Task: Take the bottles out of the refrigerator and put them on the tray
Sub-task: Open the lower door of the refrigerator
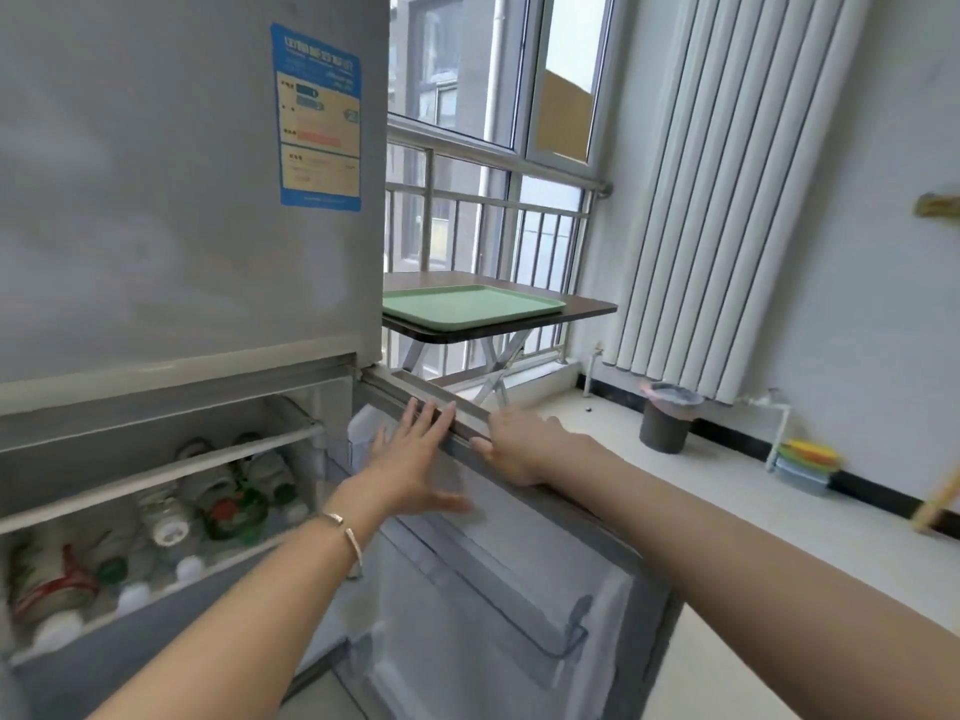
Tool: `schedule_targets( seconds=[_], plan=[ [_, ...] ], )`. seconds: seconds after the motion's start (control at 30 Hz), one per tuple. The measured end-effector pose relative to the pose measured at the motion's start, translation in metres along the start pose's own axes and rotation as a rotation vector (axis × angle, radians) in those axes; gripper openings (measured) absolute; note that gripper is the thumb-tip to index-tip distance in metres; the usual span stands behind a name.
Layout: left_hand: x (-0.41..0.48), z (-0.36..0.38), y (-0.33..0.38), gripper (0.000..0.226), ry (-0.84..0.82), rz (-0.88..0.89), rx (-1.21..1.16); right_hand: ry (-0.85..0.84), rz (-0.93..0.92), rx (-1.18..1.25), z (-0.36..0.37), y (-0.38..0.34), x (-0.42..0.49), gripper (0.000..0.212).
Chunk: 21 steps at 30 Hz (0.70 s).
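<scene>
The lower refrigerator door (498,574) stands open to the right. Inside the compartment, several bottles (171,522) lie on their sides under a glass shelf, with white and green caps toward me. My right hand (519,449) grips the top edge of the open door. My left hand (415,459), fingers spread and holding nothing, is flat against the door's inner side just left of it. A green tray (470,304) lies bare on a small dark folding table (587,306) behind the refrigerator.
The closed upper refrigerator door (182,174) with a blue label fills the upper left. A window with railings is behind the table. A white radiator (727,200) hangs on the right wall, with a grey bin (665,423) below it.
</scene>
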State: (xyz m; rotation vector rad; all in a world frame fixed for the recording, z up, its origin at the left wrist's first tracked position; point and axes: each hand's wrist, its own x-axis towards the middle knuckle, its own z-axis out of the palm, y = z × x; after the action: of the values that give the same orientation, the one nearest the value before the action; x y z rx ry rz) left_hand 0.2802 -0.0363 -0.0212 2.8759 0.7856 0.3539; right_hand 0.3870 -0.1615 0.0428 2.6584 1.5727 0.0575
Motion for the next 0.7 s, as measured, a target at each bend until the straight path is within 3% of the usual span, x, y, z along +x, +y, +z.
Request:
schedule_targets(
  seconds=[0.17,0.27,0.53,0.63,0.7],
  plan=[
    [0.027,0.012,0.020,0.123,0.075,0.020,0.113,-0.004,0.137,-0.067,0.018,0.030,-0.013,0.079],
    [0.042,0.017,0.029,0.121,0.069,0.002,0.114,-0.025,0.115,-0.075,0.024,0.054,-0.006,0.085],
    [0.066,0.022,0.039,0.114,0.084,-0.053,0.134,0.138,0.077,-0.021,0.049,0.087,0.021,0.089],
    [0.066,0.022,0.040,0.106,0.095,-0.049,0.088,0.193,0.104,0.056,0.049,0.080,0.024,0.083],
    [0.062,0.020,0.036,0.086,0.246,-0.087,0.003,0.377,0.056,0.112,0.039,0.068,0.029,0.065]
  ],
)
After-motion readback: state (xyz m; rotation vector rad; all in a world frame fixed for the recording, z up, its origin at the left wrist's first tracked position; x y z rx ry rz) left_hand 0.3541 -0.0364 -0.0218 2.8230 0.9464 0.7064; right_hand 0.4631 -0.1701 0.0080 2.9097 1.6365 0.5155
